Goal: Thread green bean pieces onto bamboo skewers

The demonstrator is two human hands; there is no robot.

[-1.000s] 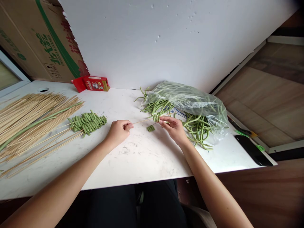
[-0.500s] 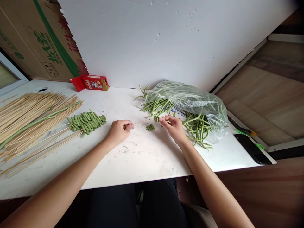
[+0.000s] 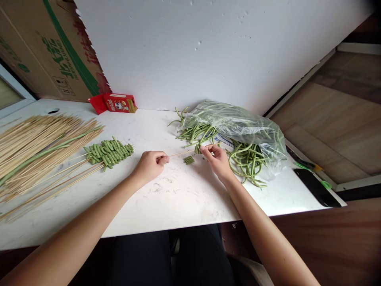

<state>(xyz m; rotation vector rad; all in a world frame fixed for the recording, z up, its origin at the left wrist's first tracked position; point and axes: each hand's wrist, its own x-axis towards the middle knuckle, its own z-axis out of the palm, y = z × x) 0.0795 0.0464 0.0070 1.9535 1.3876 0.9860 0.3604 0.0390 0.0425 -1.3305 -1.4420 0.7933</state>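
Closed around one end of a thin wooden skewer (image 3: 181, 153) is my left hand (image 3: 153, 165), just above the table. My right hand (image 3: 218, 158) pinches short cut green bean pieces (image 3: 197, 149) threaded on the skewer, toward its far end. Just below them on the table lies a small group of cut bean pieces (image 3: 188, 159). Long green beans (image 3: 249, 161) spill from a clear plastic bag (image 3: 238, 119) beyond my right hand. To the left of my left hand are finished bean skewers (image 3: 109, 154), their pieces packed in rows.
Many bare wooden skewers (image 3: 38, 143) cover the table's left side, with a long bean (image 3: 44, 155) across them. A red packet (image 3: 120, 103) stands by the white back panel (image 3: 178, 59). A black phone (image 3: 316, 187) lies at the right edge. A cardboard box (image 3: 47, 51) is at back left.
My hands keep their holds and have hardly moved. The bean pieces on the skewer sit very slightly farther right, with the right fingers still on them.
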